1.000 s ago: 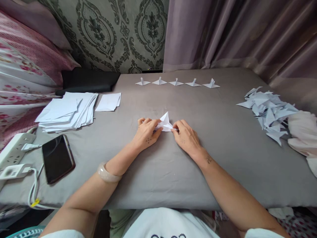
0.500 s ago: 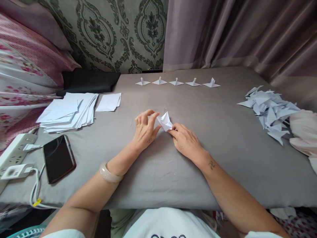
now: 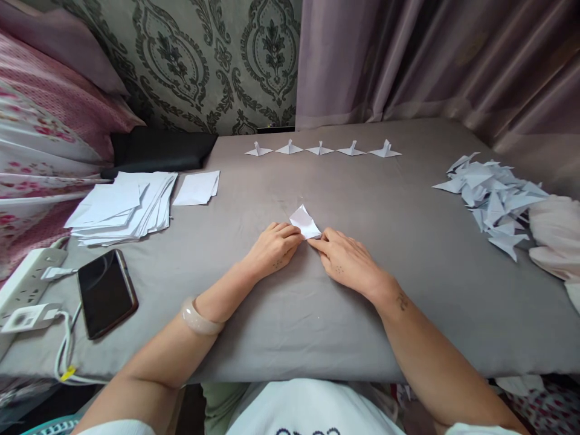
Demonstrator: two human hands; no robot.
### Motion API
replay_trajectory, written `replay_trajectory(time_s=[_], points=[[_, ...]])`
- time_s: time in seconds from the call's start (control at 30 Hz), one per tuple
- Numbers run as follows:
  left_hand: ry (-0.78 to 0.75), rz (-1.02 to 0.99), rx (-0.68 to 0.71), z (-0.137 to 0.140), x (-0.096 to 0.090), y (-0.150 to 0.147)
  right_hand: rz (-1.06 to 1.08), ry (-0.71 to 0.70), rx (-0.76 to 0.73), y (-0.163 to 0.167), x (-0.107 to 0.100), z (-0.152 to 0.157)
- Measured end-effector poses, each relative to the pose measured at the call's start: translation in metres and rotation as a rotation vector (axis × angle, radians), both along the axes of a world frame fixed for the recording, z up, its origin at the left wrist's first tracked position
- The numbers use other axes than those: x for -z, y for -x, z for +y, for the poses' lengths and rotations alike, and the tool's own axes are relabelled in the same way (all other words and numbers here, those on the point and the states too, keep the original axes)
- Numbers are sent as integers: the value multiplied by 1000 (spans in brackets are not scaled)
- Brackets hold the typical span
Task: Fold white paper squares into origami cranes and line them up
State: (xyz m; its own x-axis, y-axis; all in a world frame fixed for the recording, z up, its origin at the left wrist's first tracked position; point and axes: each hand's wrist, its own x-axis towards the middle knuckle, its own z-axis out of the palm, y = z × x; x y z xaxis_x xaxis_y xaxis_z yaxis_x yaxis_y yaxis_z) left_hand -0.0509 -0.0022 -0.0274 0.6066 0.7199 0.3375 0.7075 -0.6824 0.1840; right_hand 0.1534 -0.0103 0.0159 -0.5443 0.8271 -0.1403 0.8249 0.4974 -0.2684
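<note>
A small folded piece of white paper lies in front of me at the middle of the table, its top face nearly flat. My left hand is closed at its lower left corner, fingertips pressed on the edge. At the lower right corner, my right hand pinches the paper with thumb and index finger. The corners under my fingertips are hidden. Beyond my hands, several folded paper cranes stand in a row near the table's far edge.
On the left are a stack of white paper sheets, a smaller paper pile, a phone, a power strip with cables and a black case. At right, a heap of folded paper cranes sits beside pale cloth.
My left fingers have come down from a raised, spread pose onto the paper's left corner. The paper, earlier partly opened with a raised point, now lies flatter. My right hand stays on its corner.
</note>
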Motion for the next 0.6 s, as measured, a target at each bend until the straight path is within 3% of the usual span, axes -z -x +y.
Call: replay_trajectory(time_s=[0.27,0.4,0.6], points=[[48,45,-7,-4,-7,-2,132,189,100,-21,-10,14],[94,78,-13,-3,-7,-4,204,131,314,-19,-3,21],[71,12,-10,-2,-2,-3,314,38,418,1,21,23]])
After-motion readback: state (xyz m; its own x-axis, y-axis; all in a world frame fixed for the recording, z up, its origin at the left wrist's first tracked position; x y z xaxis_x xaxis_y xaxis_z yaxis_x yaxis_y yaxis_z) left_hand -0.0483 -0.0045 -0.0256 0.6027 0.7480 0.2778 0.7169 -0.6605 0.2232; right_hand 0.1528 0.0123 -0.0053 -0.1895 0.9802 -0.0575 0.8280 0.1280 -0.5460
